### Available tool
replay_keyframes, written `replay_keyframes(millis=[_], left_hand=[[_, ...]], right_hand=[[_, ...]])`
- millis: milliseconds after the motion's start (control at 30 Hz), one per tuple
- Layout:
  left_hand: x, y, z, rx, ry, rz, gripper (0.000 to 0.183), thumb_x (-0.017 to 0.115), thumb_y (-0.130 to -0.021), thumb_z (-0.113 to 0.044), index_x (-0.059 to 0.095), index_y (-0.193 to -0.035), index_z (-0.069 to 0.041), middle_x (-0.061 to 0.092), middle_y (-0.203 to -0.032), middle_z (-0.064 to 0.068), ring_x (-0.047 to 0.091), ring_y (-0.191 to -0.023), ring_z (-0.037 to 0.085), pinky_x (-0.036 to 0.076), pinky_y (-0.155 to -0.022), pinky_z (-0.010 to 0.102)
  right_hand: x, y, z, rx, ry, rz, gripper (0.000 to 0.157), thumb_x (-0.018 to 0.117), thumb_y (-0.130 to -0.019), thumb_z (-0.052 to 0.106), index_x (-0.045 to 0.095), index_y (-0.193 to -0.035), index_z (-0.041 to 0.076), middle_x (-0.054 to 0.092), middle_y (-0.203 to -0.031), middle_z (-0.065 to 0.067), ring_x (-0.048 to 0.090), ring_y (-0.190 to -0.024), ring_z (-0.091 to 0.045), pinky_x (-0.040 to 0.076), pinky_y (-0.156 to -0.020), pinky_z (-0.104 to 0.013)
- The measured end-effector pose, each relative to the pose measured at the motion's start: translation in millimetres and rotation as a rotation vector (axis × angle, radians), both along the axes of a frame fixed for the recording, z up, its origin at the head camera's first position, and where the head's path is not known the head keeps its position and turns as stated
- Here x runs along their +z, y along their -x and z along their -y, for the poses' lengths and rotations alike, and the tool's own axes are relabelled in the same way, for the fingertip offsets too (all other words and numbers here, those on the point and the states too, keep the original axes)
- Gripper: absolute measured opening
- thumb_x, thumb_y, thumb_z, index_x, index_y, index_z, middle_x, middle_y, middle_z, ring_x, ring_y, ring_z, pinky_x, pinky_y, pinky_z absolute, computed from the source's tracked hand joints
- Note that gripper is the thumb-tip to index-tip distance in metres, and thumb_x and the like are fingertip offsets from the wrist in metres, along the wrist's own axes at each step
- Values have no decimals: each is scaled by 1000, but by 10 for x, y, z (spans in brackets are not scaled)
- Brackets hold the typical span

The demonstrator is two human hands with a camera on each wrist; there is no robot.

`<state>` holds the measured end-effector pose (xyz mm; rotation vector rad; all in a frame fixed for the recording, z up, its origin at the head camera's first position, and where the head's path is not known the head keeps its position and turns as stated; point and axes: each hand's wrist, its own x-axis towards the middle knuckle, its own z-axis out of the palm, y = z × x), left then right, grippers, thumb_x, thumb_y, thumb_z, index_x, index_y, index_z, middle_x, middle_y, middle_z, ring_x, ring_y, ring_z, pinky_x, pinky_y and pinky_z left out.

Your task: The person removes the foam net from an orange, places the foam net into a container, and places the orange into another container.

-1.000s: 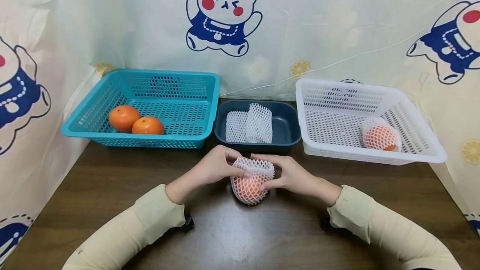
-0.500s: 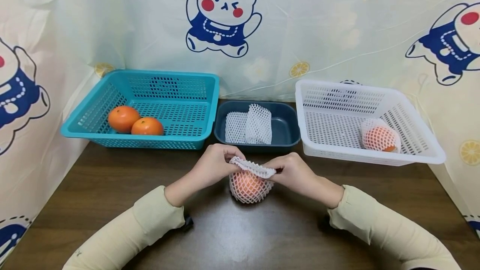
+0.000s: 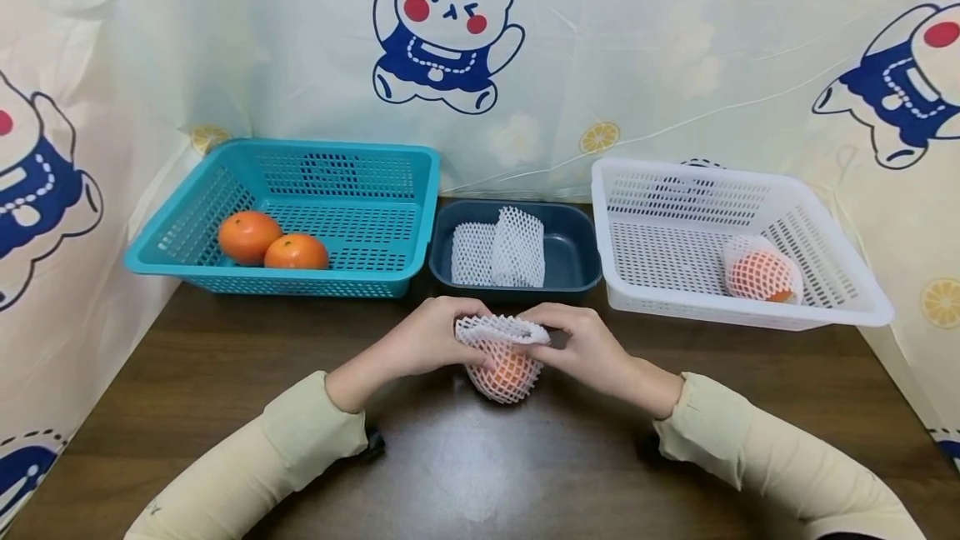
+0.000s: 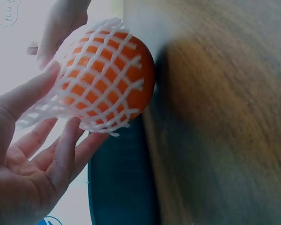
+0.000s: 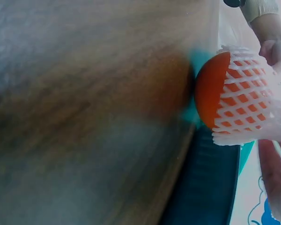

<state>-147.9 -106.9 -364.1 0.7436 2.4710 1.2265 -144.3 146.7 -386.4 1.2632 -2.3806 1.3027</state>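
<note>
An orange (image 4: pixel 143 84) sits on the table inside a white foam net sleeve (image 3: pixel 501 348), and its lower part is bare in both wrist views. My left hand (image 3: pixel 435 338) holds the sleeve from the left, thumb on the near side and fingers behind. From the right, my right hand (image 3: pixel 581 344) pinches the sleeve's upper edge near the top. The sleeve's open rim stands above the fruit between both hands. Some fingertips are hidden behind the netting in the head view.
A teal basket (image 3: pixel 360 283) at the back left holds two bare oranges (image 3: pixel 250 237). In the middle, a dark blue tray (image 3: pixel 573 250) contains folded net sleeves (image 3: pixel 517 247). A white basket (image 3: pixel 738 315) on the right has one sleeved orange (image 3: pixel 761 275).
The sleeve's rim folded down under both hands half a second ago, and now stands opened up again. My left thumb has moved onto the near side of the netting. The baskets have not moved.
</note>
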Motion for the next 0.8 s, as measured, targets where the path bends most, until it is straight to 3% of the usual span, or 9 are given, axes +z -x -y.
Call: replay_keyframes(millis=[133,233,400,600,700,800], left_hand=[[14,-6,0,19,-38,-49,26,90,-79,-20,77,-99,-10,73,-92,-6,63,-83,9,54,-74,28],[29,-22,-5,41,-49,-69,20,90,-79,-18,77,-93,-11,72,-86,-7,61,-78,9,53,-71,28],[47,-43,-10,86,-79,-76,15,87,-81,-9,75,-90,-10,71,-85,-4,60,-78,11,52,-70,30],[83,-46,6,138,-110,-79,14,83,-84,-6,74,-95,-10,70,-92,0,59,-83,16,51,-74,33],[84,-51,16,119,-98,-64,23,84,-85,-14,74,-105,-12,70,-102,1,59,-89,18,51,-77,34],[53,-57,16,55,-60,-32,47,87,-83,-24,68,-124,-12,67,-115,2,60,-98,17,51,-84,36]], right_hand=[[20,13,-21,16,-157,132,69,91,-78,15,62,-139,3,67,-132,-10,65,-116,-22,53,-98,-42],[17,22,-30,43,-232,144,76,92,-77,20,58,-142,0,64,-137,-13,63,-121,-24,52,-100,-43],[-4,25,-16,68,-183,80,57,90,-77,14,70,-128,-1,68,-130,-13,66,-117,-23,56,-93,-37],[28,9,34,27,-72,66,24,85,-81,1,80,-104,2,77,-105,-7,72,-95,-12,59,-77,-28],[47,-5,47,-26,-58,80,19,82,-82,-3,80,-101,1,78,-97,-6,69,-85,-7,58,-69,-27],[52,-6,43,-68,-51,124,17,80,-83,-5,80,-99,1,77,-92,-5,64,-77,-5,55,-65,-26]])
